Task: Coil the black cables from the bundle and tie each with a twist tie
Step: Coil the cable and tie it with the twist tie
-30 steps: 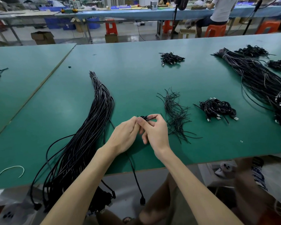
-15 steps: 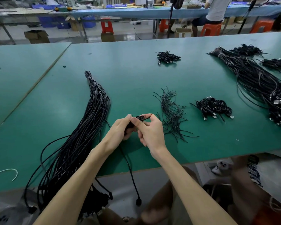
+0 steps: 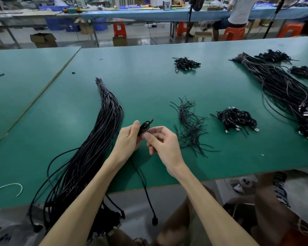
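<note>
My left hand [image 3: 127,142] grips a small coil of black cable [image 3: 144,126] between thumb and fingers, just above the green table [image 3: 149,86]. The cable's free tail runs down from that hand over the table's front edge to a hanging plug [image 3: 154,221]. My right hand [image 3: 164,145] hovers beside the coil with loosely curled fingers, thumb tip close to the coil's lower side; I see no cable between its fingers. The long bundle of black cables [image 3: 96,139] lies to the left of my hands. A loose pile of black twist ties [image 3: 190,125] lies to the right.
A heap of tied coils [image 3: 236,119] sits right of the ties, and another [image 3: 185,63] lies farther back. A second long cable bundle [image 3: 283,89] fills the right side. A white curved tie [image 3: 7,189] lies at the near left. A seated person [image 3: 238,13] works at the far bench.
The left hand has lifted the coil slightly and now holds it alone. The right hand, which pinched the cable with it before, has drawn a little away to the right.
</note>
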